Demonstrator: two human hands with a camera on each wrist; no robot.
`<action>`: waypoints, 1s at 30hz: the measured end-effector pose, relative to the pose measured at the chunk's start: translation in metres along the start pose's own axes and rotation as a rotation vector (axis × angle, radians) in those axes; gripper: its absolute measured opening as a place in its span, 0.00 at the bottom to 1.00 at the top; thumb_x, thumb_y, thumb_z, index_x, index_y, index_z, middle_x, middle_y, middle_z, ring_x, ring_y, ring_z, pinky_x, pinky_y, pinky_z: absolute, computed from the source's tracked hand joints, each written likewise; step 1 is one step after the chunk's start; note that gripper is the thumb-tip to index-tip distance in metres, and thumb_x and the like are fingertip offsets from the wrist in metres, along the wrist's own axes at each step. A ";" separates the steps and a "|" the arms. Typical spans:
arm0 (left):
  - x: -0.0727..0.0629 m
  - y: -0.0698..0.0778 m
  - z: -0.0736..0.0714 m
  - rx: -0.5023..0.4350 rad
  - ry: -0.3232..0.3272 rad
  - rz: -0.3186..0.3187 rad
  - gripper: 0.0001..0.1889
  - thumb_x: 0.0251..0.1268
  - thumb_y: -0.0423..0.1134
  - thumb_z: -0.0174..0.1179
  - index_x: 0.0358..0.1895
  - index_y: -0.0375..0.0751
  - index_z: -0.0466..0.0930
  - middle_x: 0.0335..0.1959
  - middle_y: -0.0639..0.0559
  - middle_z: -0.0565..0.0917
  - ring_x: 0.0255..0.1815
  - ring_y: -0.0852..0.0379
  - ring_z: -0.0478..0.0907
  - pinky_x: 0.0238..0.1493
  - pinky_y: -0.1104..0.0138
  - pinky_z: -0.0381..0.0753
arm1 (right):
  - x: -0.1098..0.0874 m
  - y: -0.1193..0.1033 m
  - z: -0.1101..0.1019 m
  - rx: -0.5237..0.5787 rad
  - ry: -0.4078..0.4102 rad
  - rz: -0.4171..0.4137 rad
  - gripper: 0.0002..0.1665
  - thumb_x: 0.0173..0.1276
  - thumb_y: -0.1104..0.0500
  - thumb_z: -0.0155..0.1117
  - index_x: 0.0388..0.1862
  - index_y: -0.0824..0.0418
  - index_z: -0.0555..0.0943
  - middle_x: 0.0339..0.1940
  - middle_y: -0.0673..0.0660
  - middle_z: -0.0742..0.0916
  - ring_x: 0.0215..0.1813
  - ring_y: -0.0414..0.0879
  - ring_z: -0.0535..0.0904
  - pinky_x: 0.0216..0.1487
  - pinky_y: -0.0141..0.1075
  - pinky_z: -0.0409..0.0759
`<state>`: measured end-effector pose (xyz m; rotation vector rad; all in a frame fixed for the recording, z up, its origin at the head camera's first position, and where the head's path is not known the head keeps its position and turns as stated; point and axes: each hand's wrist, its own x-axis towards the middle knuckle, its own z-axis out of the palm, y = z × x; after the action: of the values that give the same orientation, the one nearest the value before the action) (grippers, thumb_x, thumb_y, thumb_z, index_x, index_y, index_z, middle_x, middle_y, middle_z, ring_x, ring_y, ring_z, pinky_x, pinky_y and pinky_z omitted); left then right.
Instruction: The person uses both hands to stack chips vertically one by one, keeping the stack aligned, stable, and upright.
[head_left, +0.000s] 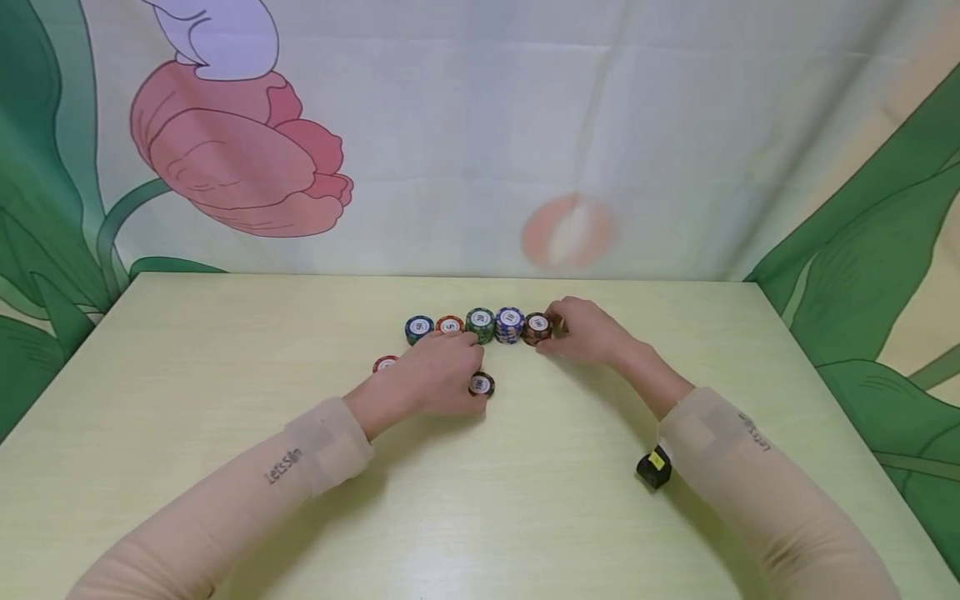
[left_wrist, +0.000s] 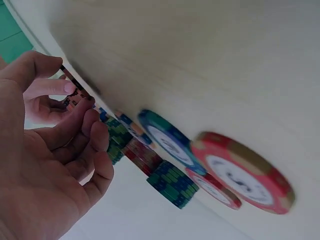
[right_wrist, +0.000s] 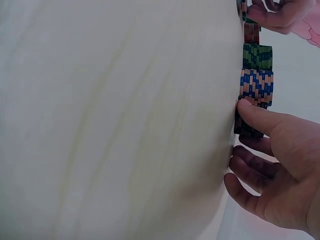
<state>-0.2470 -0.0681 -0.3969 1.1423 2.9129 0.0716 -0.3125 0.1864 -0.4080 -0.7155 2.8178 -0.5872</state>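
Five stacks of poker chips stand side by side: a blue-green stack (head_left: 419, 328), a red stack (head_left: 450, 323), a green stack (head_left: 481, 323), a blue stack (head_left: 509, 323) and a brown stack (head_left: 537, 328) at the right end. In front of the row, my left hand (head_left: 435, 373) pinches a dark poker chip (head_left: 482, 384) between thumb and fingertip. My right hand (head_left: 588, 331) holds the brown stack, its thumb on one side and a finger on the other. Loose by the left hand lie a red chip (left_wrist: 237, 177) and a blue-green chip (left_wrist: 167, 142).
A small black object (head_left: 654, 469) with a yellow mark sits on the table (head_left: 517, 508) beside the right sleeve. Behind the table hangs a printed cloth (head_left: 450, 150) with a flower and leaves.
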 end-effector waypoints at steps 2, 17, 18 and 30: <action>0.002 0.002 -0.001 -0.015 0.023 0.012 0.14 0.59 0.50 0.65 0.27 0.46 0.75 0.32 0.53 0.75 0.33 0.54 0.74 0.40 0.56 0.78 | 0.000 0.000 0.000 -0.014 -0.002 0.001 0.26 0.68 0.54 0.74 0.57 0.71 0.80 0.49 0.62 0.83 0.50 0.55 0.78 0.55 0.49 0.77; 0.032 0.010 -0.013 -0.038 0.132 -0.032 0.14 0.58 0.53 0.64 0.37 0.47 0.79 0.40 0.55 0.75 0.45 0.54 0.71 0.47 0.56 0.69 | -0.002 0.005 -0.001 0.033 0.017 -0.016 0.24 0.66 0.54 0.75 0.54 0.67 0.80 0.46 0.63 0.82 0.45 0.54 0.77 0.47 0.47 0.76; 0.034 0.009 -0.013 -0.045 0.141 -0.031 0.13 0.57 0.52 0.64 0.37 0.48 0.79 0.41 0.54 0.75 0.45 0.54 0.70 0.47 0.56 0.68 | -0.002 0.006 0.000 0.030 0.021 -0.019 0.24 0.66 0.54 0.76 0.53 0.67 0.81 0.46 0.63 0.82 0.45 0.55 0.77 0.47 0.47 0.76; 0.054 0.008 -0.015 -0.113 0.148 -0.056 0.12 0.56 0.50 0.66 0.37 0.47 0.83 0.52 0.51 0.72 0.53 0.52 0.66 0.51 0.55 0.67 | -0.001 0.008 0.001 0.011 0.029 -0.051 0.20 0.66 0.54 0.75 0.50 0.65 0.81 0.43 0.63 0.82 0.44 0.55 0.77 0.46 0.48 0.76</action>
<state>-0.2819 -0.0261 -0.3816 1.0822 3.0202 0.3294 -0.3153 0.1933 -0.4120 -0.7858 2.8274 -0.6264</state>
